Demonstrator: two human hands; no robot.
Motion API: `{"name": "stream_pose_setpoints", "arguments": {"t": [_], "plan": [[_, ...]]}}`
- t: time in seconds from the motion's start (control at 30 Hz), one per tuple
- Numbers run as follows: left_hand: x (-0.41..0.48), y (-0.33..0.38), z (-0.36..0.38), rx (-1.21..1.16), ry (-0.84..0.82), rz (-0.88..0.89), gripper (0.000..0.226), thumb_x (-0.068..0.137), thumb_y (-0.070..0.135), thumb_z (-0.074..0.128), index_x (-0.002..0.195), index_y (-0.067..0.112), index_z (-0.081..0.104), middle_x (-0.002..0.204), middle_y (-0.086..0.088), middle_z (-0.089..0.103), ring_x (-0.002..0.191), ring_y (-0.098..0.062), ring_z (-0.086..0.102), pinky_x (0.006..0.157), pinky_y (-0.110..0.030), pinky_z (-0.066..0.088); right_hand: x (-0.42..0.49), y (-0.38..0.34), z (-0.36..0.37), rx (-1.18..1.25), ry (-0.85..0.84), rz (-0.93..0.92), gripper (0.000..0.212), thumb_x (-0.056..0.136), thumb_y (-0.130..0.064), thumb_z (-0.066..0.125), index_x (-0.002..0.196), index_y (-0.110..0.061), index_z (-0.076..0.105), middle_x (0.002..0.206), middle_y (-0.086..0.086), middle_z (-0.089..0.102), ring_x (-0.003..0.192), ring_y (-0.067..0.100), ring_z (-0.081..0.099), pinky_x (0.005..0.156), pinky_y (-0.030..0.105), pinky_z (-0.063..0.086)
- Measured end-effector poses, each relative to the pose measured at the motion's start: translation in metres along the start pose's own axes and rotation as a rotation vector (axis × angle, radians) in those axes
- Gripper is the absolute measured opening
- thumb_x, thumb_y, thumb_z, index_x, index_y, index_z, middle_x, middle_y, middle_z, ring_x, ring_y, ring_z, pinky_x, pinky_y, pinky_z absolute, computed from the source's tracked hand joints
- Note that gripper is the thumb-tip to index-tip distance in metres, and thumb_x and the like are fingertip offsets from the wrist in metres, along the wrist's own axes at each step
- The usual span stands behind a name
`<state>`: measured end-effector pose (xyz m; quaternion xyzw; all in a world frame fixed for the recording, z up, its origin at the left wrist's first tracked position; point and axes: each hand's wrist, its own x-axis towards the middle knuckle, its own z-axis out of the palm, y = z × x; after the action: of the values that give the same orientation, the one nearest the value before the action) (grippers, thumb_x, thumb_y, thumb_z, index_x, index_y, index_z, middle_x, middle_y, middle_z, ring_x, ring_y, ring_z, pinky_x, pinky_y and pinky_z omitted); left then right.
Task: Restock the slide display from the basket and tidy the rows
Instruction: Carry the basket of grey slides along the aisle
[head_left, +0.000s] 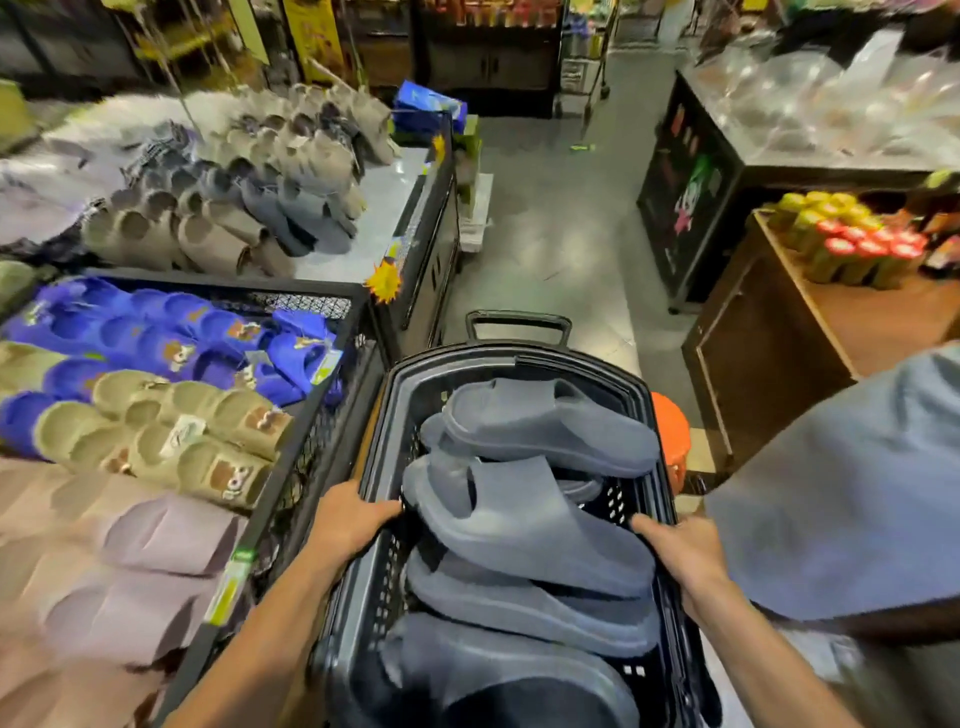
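A black plastic basket (519, 358) stands on the aisle floor in front of me, filled with several grey-blue slides. The one near the middle (524, 525) lies between my hands. My left hand (348, 519) grips its left end at the basket's left wall. My right hand (675, 551) holds its right end by the right rim. To the left runs the slide display: pink slides (130, 540) nearest, beige bear slides (171, 441), blue slides (171, 338) in a black mesh bin, and grey and tan slides (234, 208) on a table further back.
An orange object (670, 431) sits just right of the basket. A wooden stand with red and yellow-capped bottles (852, 239) is at the right. A dark counter with plastic bags (810, 104) lies beyond. The grey aisle floor (561, 234) runs ahead.
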<state>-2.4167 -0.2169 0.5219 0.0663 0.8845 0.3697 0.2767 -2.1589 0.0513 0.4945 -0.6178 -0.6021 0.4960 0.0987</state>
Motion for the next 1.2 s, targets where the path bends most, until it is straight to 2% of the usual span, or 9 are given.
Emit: {"name": "stream_pose_setpoints", "arguments": {"t": [0.17, 0.3, 0.4, 0.47, 0.57, 0.7, 0.8, 0.97, 1.2], "plan": [[0.113, 0.046, 0.000, 0.019, -0.016, 0.001, 0.033, 0.073, 0.020, 0.081, 0.101, 0.006, 0.071, 0.094, -0.011, 0.070, 0.085, -0.024, 0.063, 0.073, -0.029, 0.045, 0.088, -0.057, 0.046, -0.036, 0.018, 0.025, 0.042, 0.045, -0.045, 0.073, 0.062, -0.007, 0.066, 0.062, 0.009, 0.070, 0.065, 0.031, 0.068, 0.060, 0.048, 0.057], [0.214, 0.080, 0.004, -0.006, -0.054, -0.015, 0.033, 0.071, 0.022, 0.081, 0.098, 0.007, 0.069, 0.087, -0.008, 0.064, 0.082, -0.022, 0.060, 0.072, -0.028, 0.042, 0.141, -0.125, 0.092, -0.080, 0.074, 0.015, 0.028, 0.068, -0.029, 0.077, 0.061, -0.005, 0.065, 0.061, 0.010, 0.066, 0.066, 0.031, 0.063, 0.059, 0.038, 0.047], [0.299, 0.095, 0.007, 0.017, -0.078, 0.004, 0.050, 0.061, 0.037, 0.082, 0.098, 0.004, 0.071, 0.086, -0.010, 0.067, 0.084, -0.024, 0.064, 0.070, -0.030, 0.044, 0.196, -0.160, 0.129, -0.123, 0.064, 0.032, 0.029, 0.076, -0.027, 0.076, 0.065, -0.003, 0.064, 0.058, 0.004, 0.058, 0.059, 0.025, 0.053, 0.057, 0.034, 0.039], [0.352, 0.102, 0.010, 0.054, -0.078, -0.016, 0.034, 0.071, 0.024, 0.084, 0.096, 0.006, 0.071, 0.084, -0.010, 0.069, 0.082, -0.022, 0.065, 0.066, -0.029, 0.043, 0.232, -0.177, 0.156, -0.116, 0.049, 0.062, 0.028, 0.075, -0.027, 0.077, 0.066, -0.003, 0.066, 0.057, 0.004, 0.061, 0.057, 0.023, 0.056, 0.055, 0.036, 0.044], [0.421, 0.112, 0.018, 0.078, -0.083, -0.056, 0.019, 0.074, 0.018, 0.082, 0.088, 0.013, 0.070, 0.079, -0.009, 0.069, 0.081, -0.024, 0.068, 0.063, -0.031, 0.046, 0.288, -0.190, 0.194, -0.094, 0.042, 0.106, 0.026, 0.067, -0.032, 0.078, 0.066, -0.007, 0.070, 0.062, 0.007, 0.070, 0.066, 0.028, 0.066, 0.065, 0.045, 0.056], [0.501, 0.116, 0.040, 0.077, -0.105, -0.096, 0.019, 0.077, 0.015, 0.080, 0.090, 0.014, 0.066, 0.078, -0.003, 0.065, 0.072, -0.019, 0.061, 0.060, -0.029, 0.042, 0.358, -0.205, 0.242, -0.095, 0.027, 0.147, 0.026, 0.069, -0.026, 0.080, 0.073, -0.002, 0.070, 0.067, 0.012, 0.069, 0.066, 0.026, 0.064, 0.063, 0.040, 0.051], [0.557, 0.102, 0.068, 0.075, -0.084, -0.129, 0.023, 0.076, 0.016, 0.080, 0.095, 0.015, 0.068, 0.087, -0.006, 0.069, 0.080, -0.022, 0.064, 0.066, -0.029, 0.044, 0.416, -0.206, 0.275, -0.110, 0.012, 0.148, 0.022, 0.074, -0.020, 0.079, 0.080, -0.002, 0.070, 0.072, 0.012, 0.069, 0.069, 0.027, 0.064, 0.062, 0.035, 0.047], [0.632, 0.064, 0.117, 0.027, -0.055, -0.213, 0.028, 0.076, 0.017, 0.079, 0.102, 0.016, 0.070, 0.097, -0.005, 0.072, 0.094, -0.024, 0.067, 0.078, -0.032, 0.051, 0.507, -0.175, 0.333, -0.161, -0.018, 0.148, 0.014, 0.070, -0.023, 0.080, 0.077, -0.016, 0.070, 0.077, 0.009, 0.073, 0.077, 0.029, 0.068, 0.073, 0.043, 0.055], [0.725, -0.005, 0.183, -0.031, -0.028, -0.282, 0.024, 0.076, 0.015, 0.080, 0.098, 0.018, 0.070, 0.095, -0.005, 0.071, 0.091, -0.024, 0.067, 0.084, -0.036, 0.054, 0.599, -0.130, 0.413, -0.142, -0.059, 0.187, 0.016, 0.071, -0.025, 0.079, 0.080, -0.014, 0.071, 0.076, 0.007, 0.071, 0.074, 0.028, 0.067, 0.072, 0.042, 0.056]]}}
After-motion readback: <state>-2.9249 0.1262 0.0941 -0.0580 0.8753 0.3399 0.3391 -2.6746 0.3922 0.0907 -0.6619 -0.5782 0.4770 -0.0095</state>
